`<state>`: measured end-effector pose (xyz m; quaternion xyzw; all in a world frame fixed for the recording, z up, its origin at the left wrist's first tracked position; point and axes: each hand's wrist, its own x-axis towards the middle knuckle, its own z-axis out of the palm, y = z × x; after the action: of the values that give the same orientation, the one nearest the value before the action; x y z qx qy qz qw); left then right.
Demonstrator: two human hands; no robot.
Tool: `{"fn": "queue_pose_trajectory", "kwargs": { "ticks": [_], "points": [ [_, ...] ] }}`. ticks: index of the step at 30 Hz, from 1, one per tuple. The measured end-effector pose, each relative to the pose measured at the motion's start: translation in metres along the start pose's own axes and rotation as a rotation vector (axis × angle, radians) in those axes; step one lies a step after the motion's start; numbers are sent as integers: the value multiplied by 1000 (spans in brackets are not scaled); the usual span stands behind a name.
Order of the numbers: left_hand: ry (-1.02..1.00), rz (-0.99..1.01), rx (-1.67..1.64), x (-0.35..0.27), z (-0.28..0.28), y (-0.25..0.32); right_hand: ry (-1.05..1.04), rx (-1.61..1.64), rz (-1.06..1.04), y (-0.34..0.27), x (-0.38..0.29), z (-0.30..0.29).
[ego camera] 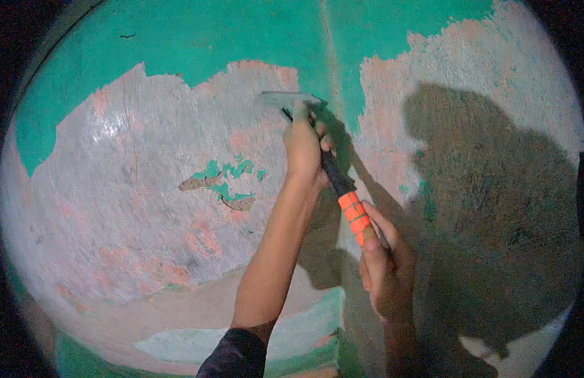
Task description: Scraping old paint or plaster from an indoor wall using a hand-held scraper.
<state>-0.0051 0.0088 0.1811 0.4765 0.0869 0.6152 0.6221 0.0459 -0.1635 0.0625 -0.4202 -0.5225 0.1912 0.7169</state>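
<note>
A long-handled scraper with a wide metal blade slants up and to the left across the wall. My left hand grips its black shaft just below the blade. Lower down, my right hand is closed around the handle, below an orange-and-black ribbed grip. The blade lies at or very near the wall, beside a strip of green paint; actual contact cannot be told. Left of the blade, the bare grey-white plaster shows pinkish patches.
Green paint with a ragged lower edge covers the wall's upper part. A vertical corner line runs down near the middle. Chipped spots with green remnants mark the left wall. A large shadow falls across the right side.
</note>
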Motion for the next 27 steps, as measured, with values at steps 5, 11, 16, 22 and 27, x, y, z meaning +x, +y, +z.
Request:
{"fn": "queue_pose_trajectory", "kwargs": {
  "ticks": [5, 11, 16, 22, 27],
  "points": [
    [-5, -15, -42, -2, -4, -3, 2, -55, -30, 0, -1, -2],
    [20, -23, -38, 0, -2, 1, 4, -44, -43, -2, 1, 1],
    [-51, 21, -81, 6, 6, 7, 22, 26, -18, -10, 10, 5],
    [-2, 35, -34, 7, 8, 7, 34, 42, -13, -13, 13, 3],
    [-29, 4, -42, 1, 2, 3, 31, -47, -68, 6, 11, 1]
  ]
}}
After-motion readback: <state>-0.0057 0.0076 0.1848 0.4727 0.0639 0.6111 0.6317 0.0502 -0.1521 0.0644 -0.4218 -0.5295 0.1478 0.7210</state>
